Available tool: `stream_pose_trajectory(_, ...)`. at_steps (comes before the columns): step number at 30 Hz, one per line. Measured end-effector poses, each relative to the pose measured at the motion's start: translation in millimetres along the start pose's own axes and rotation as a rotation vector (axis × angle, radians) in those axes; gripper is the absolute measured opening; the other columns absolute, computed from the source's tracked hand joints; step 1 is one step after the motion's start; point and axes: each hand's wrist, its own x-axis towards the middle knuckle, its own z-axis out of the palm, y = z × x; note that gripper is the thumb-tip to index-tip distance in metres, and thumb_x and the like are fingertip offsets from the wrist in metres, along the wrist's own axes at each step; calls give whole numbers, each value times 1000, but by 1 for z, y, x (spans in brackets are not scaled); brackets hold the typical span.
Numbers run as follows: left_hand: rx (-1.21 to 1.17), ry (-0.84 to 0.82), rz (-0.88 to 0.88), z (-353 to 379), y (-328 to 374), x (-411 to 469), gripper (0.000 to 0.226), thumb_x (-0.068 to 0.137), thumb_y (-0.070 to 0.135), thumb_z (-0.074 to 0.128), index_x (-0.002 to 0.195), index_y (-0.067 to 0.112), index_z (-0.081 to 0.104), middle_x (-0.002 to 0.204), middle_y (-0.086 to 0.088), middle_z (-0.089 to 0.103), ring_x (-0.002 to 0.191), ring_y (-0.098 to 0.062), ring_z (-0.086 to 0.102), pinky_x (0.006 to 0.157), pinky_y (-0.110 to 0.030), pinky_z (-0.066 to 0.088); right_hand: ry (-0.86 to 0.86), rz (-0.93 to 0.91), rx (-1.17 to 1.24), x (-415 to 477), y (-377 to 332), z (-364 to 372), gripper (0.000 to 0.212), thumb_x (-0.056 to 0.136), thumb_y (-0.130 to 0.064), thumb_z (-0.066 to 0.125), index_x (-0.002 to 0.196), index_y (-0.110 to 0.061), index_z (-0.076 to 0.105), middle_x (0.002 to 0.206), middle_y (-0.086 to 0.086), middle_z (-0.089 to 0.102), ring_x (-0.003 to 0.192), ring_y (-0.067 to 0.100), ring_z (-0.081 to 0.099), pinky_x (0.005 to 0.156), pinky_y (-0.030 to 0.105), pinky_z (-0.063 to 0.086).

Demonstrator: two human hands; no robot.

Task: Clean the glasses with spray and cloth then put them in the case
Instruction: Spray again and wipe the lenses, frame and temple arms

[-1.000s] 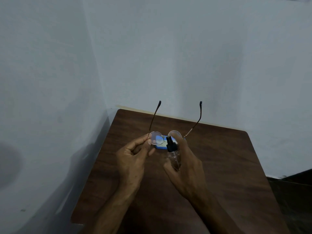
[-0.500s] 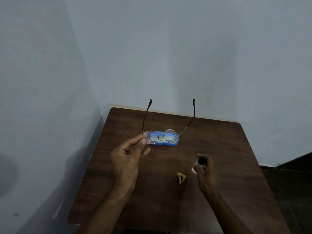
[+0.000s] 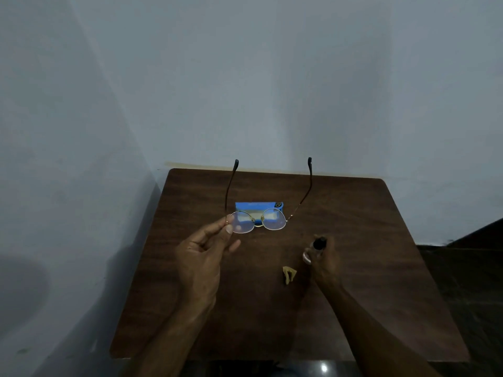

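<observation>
My left hand (image 3: pixel 202 257) pinches the left rim of thin gold-framed glasses (image 3: pixel 275 219), held above the table with both temples pointing away from me. Behind and below the lenses a blue case (image 3: pixel 258 206) lies on the brown wooden table (image 3: pixel 367 240). My right hand (image 3: pixel 324 263) grips a small clear spray bottle with a black nozzle (image 3: pixel 318 244), down at the table to the right. A small crumpled tan cloth (image 3: pixel 289 274) lies just left of that hand.
The table stands in a corner, with pale walls (image 3: pixel 245 91) at its far and left sides. A dark floor (image 3: pixel 468 268) shows past the table's right edge.
My right hand has carried the spray bottle away from the lenses, down and right to the table. The tan cloth has come into sight. The left hand keeps the glasses up.
</observation>
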Motion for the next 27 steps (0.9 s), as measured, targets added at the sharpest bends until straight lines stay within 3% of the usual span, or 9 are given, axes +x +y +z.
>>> stream_pose_trajectory(3, 3, -8, -5, 1, 1, -1, 22, 94, -5, 69, 110, 6, 78, 107, -3, 83, 101, -18, 80, 72, -26, 65, -12, -20, -4, 1, 1, 1, 43, 86, -3, 78, 119, -17, 54, 104, -1, 65, 97, 22, 65, 72, 18, 46)
stream_pose_trajectory(5, 4, -8, -9, 1, 1, -1, 22, 94, -5, 69, 110, 7, 78, 107, -3, 83, 101, -18, 80, 72, -26, 65, -28, -6, 6, 0, 2, 1, 50, 84, -7, 80, 125, -16, 53, 111, 3, 66, 102, 24, 65, 81, 31, 54)
stream_pose_trajectory(11, -11, 14, -13, 3, 0, -2, 22, 94, -5, 69, 107, 10, 79, 105, -3, 83, 99, -18, 80, 71, -25, 65, -109, 161, 75, -20, 65, 19, 113, 63, -37, 94, 155, -27, 28, 152, 0, 52, 135, 19, 54, 111, 46, 46)
stream_pose_trajectory(14, -24, 18, -24, 4, 0, -2, 21, 94, -4, 69, 106, 11, 79, 105, -3, 83, 97, -17, 80, 70, -25, 64, -71, 207, 37, -50, 58, 24, 88, 71, -28, 93, 142, -16, 44, 135, 6, 59, 123, 24, 59, 102, 42, 51)
stream_pose_trajectory(18, -51, 38, -44, 5, -2, -2, 20, 94, -4, 69, 104, 10, 79, 105, -4, 83, 96, -17, 80, 70, -24, 64, -149, 80, -144, -65, 44, 31, 48, 82, -40, 81, 119, -24, 54, 115, 0, 61, 105, 20, 63, 87, 43, 57)
stream_pose_trajectory(23, -39, -2, -62, 8, -4, -7, 20, 94, -4, 69, 108, 6, 79, 108, -8, 82, 98, -18, 80, 71, -24, 64, -280, -246, -460, -63, 30, 46, 29, 98, -27, 64, 125, -17, 60, 123, 2, 55, 108, 20, 56, 90, 33, 50)
stream_pose_trajectory(27, -34, 13, -58, 8, -6, -8, 19, 94, -4, 69, 108, 5, 79, 107, -9, 83, 98, -19, 80, 72, -24, 64, -360, -323, -580, -61, 19, 45, 17, 100, -16, 52, 110, -19, 66, 113, -1, 60, 97, 18, 59, 75, 19, 46)
